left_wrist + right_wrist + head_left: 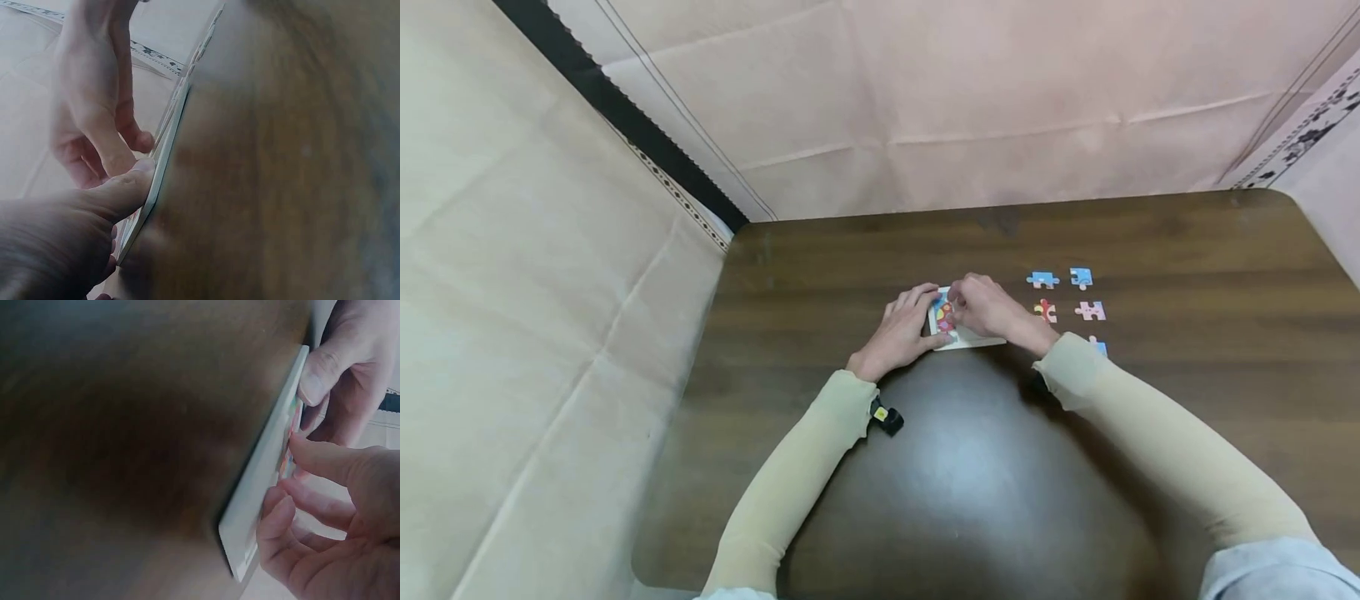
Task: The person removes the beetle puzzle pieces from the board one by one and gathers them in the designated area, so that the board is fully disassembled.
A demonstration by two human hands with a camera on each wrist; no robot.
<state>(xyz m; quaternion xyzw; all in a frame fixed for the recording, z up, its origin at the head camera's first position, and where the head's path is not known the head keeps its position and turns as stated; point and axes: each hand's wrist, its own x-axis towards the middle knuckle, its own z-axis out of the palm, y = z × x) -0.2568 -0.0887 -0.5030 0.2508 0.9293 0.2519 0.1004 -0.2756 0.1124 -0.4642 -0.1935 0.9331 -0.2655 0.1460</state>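
A shallow white puzzle tray [967,341] lies on the brown table, with colourful jigsaw pieces [944,317] in its left part. My left hand [904,327] grips the tray's left end, thumb at the near edge and fingers toward the far side. In the left wrist view that thumb [134,181] presses along the tray's rim [164,153]. Over the tray, my right hand [988,308] bends its fingers down to the pieces. The right wrist view shows its fingertips [299,445] at a coloured patch; I cannot tell whether they pinch a piece.
Right of the tray lie several loose pieces: a blue one [1042,280], another blue one [1081,277], a red one [1046,311], a pink one [1090,311] and one partly behind my right sleeve [1098,344]. Pale cloth [1000,125] hangs behind the table.
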